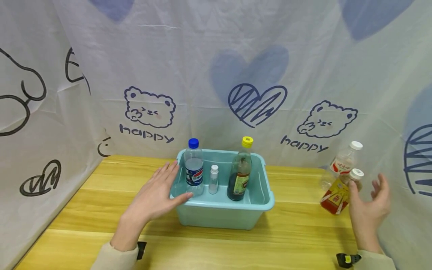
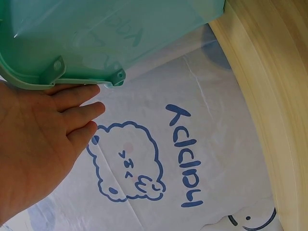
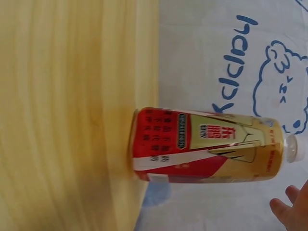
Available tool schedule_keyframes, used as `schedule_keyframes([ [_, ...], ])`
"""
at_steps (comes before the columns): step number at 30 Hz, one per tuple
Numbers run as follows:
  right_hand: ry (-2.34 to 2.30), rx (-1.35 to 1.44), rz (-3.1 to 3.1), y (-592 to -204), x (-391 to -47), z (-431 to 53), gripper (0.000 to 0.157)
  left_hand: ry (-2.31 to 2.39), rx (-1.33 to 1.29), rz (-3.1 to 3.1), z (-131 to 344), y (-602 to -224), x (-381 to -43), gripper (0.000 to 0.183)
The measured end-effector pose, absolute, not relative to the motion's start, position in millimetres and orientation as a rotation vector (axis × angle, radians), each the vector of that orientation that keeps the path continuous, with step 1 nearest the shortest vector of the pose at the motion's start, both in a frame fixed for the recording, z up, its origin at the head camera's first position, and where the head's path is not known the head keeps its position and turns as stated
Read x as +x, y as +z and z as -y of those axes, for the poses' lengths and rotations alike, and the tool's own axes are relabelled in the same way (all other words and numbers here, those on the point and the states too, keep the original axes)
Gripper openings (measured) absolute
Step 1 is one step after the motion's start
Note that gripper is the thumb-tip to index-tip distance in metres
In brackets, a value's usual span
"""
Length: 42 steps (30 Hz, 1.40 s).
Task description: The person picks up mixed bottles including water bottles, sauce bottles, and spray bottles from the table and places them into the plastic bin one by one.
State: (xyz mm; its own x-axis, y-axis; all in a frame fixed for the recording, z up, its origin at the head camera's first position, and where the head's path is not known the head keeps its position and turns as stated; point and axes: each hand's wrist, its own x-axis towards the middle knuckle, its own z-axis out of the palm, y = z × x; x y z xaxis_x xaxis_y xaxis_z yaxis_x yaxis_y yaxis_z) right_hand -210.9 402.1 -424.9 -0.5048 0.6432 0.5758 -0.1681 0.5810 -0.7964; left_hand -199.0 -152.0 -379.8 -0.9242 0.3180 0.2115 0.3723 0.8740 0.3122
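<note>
My left hand [image 1: 156, 195] rests on the left rim of a light teal plastic tub [image 1: 219, 217], fingers straight along it and thumb over the front corner. Inside the tub stand a blue-capped Pepsi bottle [image 1: 194, 176], a small clear bottle with a white cap [image 1: 213, 182] and a yellow-capped bottle of dark liquid [image 1: 239, 183]. At the right, my right hand [image 1: 369, 206] is spread beside a red and yellow drink bottle [image 3: 207, 147] with a white cap. The thumb overlaps that bottle in the head view; in the right wrist view the fingertips [image 3: 280, 209] show apart from it.
Behind the red and yellow bottle stands a clear bottle [image 1: 347, 159] with a white cap and red label. Everything sits on a wood-grain table [image 1: 290, 240]. A white printed curtain [image 1: 202, 75] hangs behind the table and along both sides.
</note>
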Motion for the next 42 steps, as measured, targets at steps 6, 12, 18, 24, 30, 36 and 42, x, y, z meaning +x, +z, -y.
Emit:
schedule_keyframes([
  [6, 1.094, -0.433, 1.913, -434, -212, -407, 0.075, -0.531, -0.535, 2.889, 153, -380, -199, 0.11],
  [12, 1.071, -0.502, 2.007, -438, -213, -408, 0.08, -0.536, -0.546, 2.88, 154, -381, -199, 0.109],
  [18, 1.065, -0.554, 2.093, -442, -214, -410, 0.081, -0.528, -0.549, 2.88, 153, -381, -200, 0.11],
  [24, 1.056, -0.525, 2.133, -447, -216, -411, 0.079, -0.531, -0.546, 2.881, 154, -382, -200, 0.11],
  [30, 1.034, -0.494, 2.148, -449, -215, -412, 0.075, -0.534, -0.546, 2.88, 154, -382, -200, 0.11],
  [36, 1.002, -0.462, 2.147, -451, -215, -412, 0.07, -0.528, -0.546, 2.879, 153, -382, -200, 0.11],
  [42, 0.911, -0.377, 2.13, -453, -216, -414, 0.062, -0.53, -0.547, 2.881, 153, -381, -199, 0.11],
])
